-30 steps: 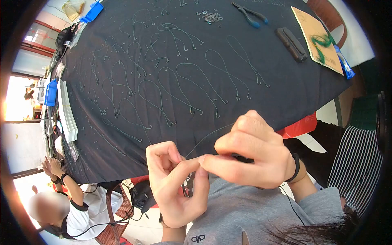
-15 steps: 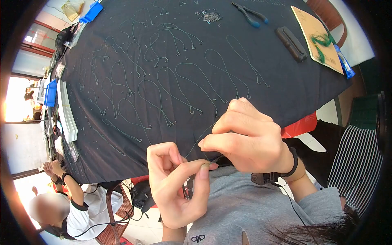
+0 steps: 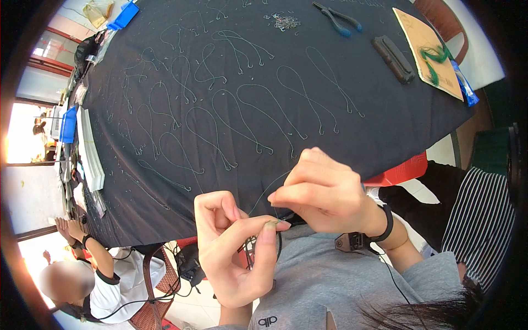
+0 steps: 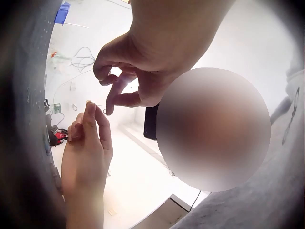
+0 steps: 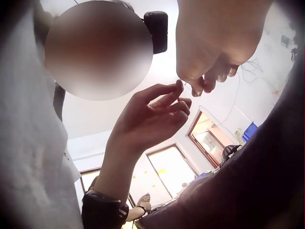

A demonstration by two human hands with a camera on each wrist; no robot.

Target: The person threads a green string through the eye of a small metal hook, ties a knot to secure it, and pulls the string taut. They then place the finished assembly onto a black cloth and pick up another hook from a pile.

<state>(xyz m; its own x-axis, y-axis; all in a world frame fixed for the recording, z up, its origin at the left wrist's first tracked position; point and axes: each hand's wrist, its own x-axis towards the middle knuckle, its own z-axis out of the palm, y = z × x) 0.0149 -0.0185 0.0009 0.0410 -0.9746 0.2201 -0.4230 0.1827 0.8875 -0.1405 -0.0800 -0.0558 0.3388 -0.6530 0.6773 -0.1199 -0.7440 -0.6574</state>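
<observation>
In the head view my left hand is low at the table's near edge, its thumb and index finger pinching a small fish hook, mostly covered by the fingertips. Just right of it, my right hand pinches a thin green fishing line between thumb and index finger. The line curves between the two hands above the dark cloth. In the right wrist view, the right fingertips are close beside the left ones.
Several looped lines with hooks lie across the black tablecloth. Farther back are a pile of loose hooks, pliers, a dark oblong case and cardboard with green line. Another person sits at left.
One second ago the right fingertips met the left ones. They moved apart up and right, exposing the left fingertips, then the right hand came slightly down and left. The left hand stays nearly still.
</observation>
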